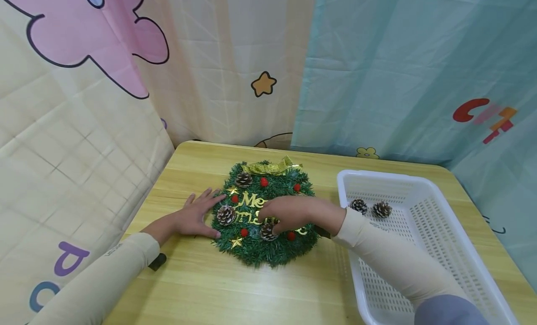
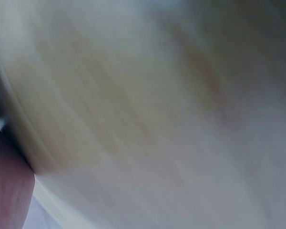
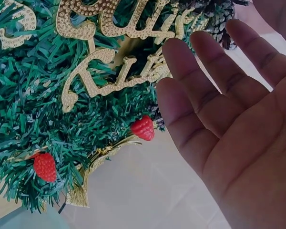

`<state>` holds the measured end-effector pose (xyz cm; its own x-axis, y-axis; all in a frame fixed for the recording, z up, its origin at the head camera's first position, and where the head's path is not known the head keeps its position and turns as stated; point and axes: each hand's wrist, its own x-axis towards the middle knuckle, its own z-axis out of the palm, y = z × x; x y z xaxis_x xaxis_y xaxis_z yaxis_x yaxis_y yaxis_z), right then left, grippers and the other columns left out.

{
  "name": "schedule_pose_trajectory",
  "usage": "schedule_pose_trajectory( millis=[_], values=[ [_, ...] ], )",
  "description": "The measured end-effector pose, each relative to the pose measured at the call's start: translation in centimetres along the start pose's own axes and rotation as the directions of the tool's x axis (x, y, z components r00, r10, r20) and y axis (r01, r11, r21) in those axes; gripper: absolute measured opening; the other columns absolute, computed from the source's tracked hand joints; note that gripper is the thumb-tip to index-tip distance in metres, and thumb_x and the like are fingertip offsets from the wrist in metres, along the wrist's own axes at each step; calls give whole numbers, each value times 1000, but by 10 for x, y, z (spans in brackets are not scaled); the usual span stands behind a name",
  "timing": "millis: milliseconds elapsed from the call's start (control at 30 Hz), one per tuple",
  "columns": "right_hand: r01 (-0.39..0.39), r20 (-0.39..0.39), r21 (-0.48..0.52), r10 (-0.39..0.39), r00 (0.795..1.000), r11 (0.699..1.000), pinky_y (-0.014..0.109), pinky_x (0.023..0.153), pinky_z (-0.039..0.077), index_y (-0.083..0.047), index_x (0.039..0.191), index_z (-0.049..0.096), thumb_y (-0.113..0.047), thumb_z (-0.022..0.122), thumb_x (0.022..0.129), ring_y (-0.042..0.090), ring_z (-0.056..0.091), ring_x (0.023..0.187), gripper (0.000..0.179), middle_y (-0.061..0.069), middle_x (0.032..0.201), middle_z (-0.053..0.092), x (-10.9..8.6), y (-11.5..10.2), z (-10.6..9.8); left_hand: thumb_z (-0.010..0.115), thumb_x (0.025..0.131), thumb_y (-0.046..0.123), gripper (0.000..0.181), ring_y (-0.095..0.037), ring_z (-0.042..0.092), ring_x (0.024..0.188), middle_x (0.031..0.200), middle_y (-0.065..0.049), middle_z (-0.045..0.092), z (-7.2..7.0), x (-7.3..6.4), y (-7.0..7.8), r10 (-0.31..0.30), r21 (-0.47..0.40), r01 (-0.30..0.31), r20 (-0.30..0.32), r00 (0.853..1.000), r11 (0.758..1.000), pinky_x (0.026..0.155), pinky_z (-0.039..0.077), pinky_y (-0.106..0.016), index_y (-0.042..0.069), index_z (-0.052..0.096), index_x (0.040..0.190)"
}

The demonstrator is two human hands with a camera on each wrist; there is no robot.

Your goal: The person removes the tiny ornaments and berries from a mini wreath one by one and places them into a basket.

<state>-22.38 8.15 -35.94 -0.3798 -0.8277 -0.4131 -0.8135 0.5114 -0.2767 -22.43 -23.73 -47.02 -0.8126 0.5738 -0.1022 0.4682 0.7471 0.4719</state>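
Observation:
A green Christmas wreath (image 1: 260, 257) lies on the table, with gold lettering (image 1: 251, 200), red berries (image 1: 244, 232), gold stars and a gold ribbon bow (image 1: 272, 167). My left hand (image 1: 196, 216) rests at its left edge, fingers spread and fingertips touching the greenery. Over the lettering is my right hand (image 1: 289, 214), its thumb at a pinecone (image 1: 267, 232) low on the wreath; whether it touches is unclear. The right wrist view shows those fingers (image 3: 181, 109) loosely extended beside the gold letters (image 3: 100, 71). Two other pinecones (image 1: 226, 215) sit on the wreath's left side.
A white plastic basket (image 1: 356, 287) stands to the right, holding two loose pinecones (image 1: 382, 209) near its back left corner. The wooden table (image 1: 235, 297) ends at a curtain (image 1: 235, 82) behind. The left wrist view is badly blurred.

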Motion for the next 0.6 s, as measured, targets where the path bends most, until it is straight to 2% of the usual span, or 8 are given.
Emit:
schedule_pose_trajectory(
  millis=[233,400,600],
  values=[
    [2,14,12,-2,1000,1000,31,102,43,-15,137,60,-18,68,96,13,51,127,42,-4,137,57,3,-2,4,73,77,66,111,-38,-2,150,166,-11,9,-1,0,2,-2,-5,2,3,1000,1000,108,-3,-71,18,19,160],
    [16,30,11,-17,999,1000,28,97,46,-14,134,62,-18,70,95,11,55,117,41,-3,129,60,5,-4,6,73,77,66,110,-39,-1,150,166,-12,9,-1,0,1,0,-5,0,1,1000,1000,108,-3,-72,17,20,160],
    [30,46,-14,-29,999,999,28,100,44,-14,132,63,-18,71,94,12,54,122,39,-3,130,61,7,-5,9,73,76,67,111,-38,-2,150,166,-11,9,0,0,0,-5,3,5,-1,1000,1000,108,-3,-71,18,19,161]
  ],
)
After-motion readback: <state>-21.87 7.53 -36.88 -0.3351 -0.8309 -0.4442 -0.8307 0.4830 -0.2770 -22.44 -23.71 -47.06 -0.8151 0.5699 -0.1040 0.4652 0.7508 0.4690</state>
